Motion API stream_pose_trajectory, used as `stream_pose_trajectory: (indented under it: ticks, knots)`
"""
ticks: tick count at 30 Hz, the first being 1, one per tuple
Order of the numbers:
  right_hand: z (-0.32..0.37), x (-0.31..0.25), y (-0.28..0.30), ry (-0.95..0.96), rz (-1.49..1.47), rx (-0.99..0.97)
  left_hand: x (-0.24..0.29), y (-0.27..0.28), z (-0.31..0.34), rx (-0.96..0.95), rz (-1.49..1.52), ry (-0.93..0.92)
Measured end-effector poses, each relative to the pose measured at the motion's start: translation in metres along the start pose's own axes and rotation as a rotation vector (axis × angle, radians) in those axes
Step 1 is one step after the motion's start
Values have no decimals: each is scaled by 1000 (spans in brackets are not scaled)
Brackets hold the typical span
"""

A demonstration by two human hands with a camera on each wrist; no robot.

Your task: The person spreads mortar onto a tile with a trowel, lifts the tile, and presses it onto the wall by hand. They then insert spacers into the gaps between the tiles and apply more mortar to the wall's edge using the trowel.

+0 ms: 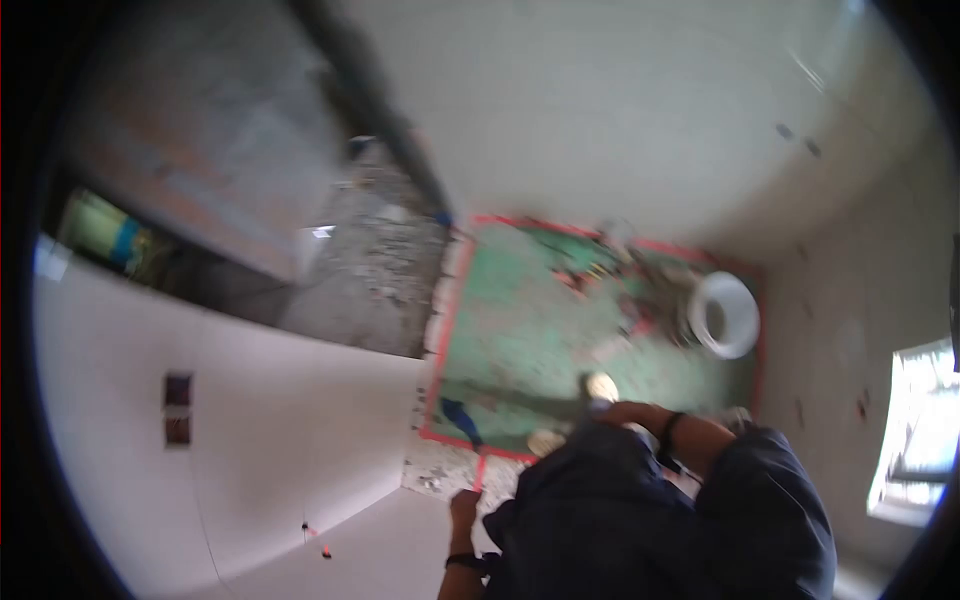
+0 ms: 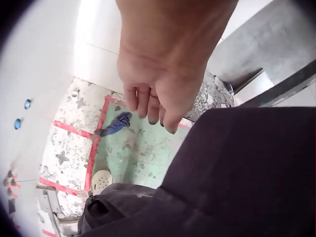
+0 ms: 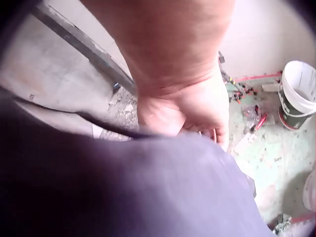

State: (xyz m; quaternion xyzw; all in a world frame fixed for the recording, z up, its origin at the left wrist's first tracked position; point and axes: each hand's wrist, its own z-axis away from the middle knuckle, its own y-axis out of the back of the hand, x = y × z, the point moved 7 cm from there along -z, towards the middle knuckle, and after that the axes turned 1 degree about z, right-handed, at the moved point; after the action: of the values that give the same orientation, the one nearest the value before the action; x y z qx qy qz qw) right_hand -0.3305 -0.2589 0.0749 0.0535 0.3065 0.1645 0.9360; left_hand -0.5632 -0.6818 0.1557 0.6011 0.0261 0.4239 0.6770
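Note:
My left hand (image 2: 158, 94) hangs with loosely bent fingers and nothing in it, beside the dark trousers (image 2: 237, 173). Past its fingertips a crumpled blue cloth-like thing (image 2: 116, 123) lies on the green floor along the red tape. The right hand (image 1: 630, 412) is low in front of the body, over the thigh. In the right wrist view, dark clothing covers part of this right hand (image 3: 185, 113), and its visible fingers curl inward. I cannot tell whether it holds anything. Pale, holed shoes (image 1: 600, 386) show on the floor below.
A white bucket (image 1: 725, 315) stands near the far right corner. Beside it lie a red-handled tool (image 3: 260, 122) and small scattered pieces (image 3: 242, 94). Red tape (image 1: 455, 320) edges the green floor (image 1: 520, 290). Rubble (image 1: 385, 270) covers the ground beyond the doorway at left.

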Motion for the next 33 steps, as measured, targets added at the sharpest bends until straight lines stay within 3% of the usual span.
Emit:
stream_pose_trajectory:
  ticks: [1, 2, 3, 4, 5, 6, 7, 9, 13, 16, 17, 20, 22, 23, 25, 27, 29, 31, 33]
  knots:
    - [21, 6, 3, -69, -53, 113, 18, 17, -11, -13, -93, -137]
    - [73, -19, 32, -82, 155, 190, 4, 17, -12, -107, -104, -70]
    - [72, 26, 34, -100, 8, 385, 0, 8, -18, -185, -124, 4]
    - [106, 32, 50, -152, -132, 464, 8, 9, -19, -203, 76, 262]
    - [118, 61, 54, -213, -49, 589, 38, 34, -19, -208, 260, 534]
    - [127, 92, 55, -354, -85, 633, 58, 35, -22, -302, 407, 679]
    - [145, 117, 57, -430, -240, 697, 74, 36, -24, -344, 381, 681]
    - [153, 169, 62, -462, -334, 686, 108, 33, -37, -270, 444, 687]
    - [167, 260, 6, -540, -500, 658, 122, -12, -49, -462, 347, 828]
    - [177, 315, -45, -795, -462, 666, 114, -46, -75, -637, 233, 817]
    - [180, 333, -66, -825, -492, 647, 134, -52, -83, -671, 277, 916]
    - [202, 396, -120, -1059, -438, 741, 143, -87, -108, -846, 382, 966]
    - [223, 444, -151, -1270, -473, 652, 157, -97, -122, -979, 470, 1067]
    - [234, 463, -165, -1348, -420, 646, 144, -105, -138, -977, 525, 976]
    - [223, 523, -241, -1116, -739, 580, 126, -102, -167, -770, 592, 982]
    - [215, 511, -215, -1039, -785, 599, 139, -108, -203, -717, 390, 891]
    - [185, 518, -246, -944, -1224, 281, 180, -134, -232, -711, 253, 882]
    - [166, 518, -268, -859, -1427, 357, 225, -163, -248, -798, 214, 733]
    - [180, 507, -256, -943, -1549, 579, 273, -181, -256, -862, 212, 627]
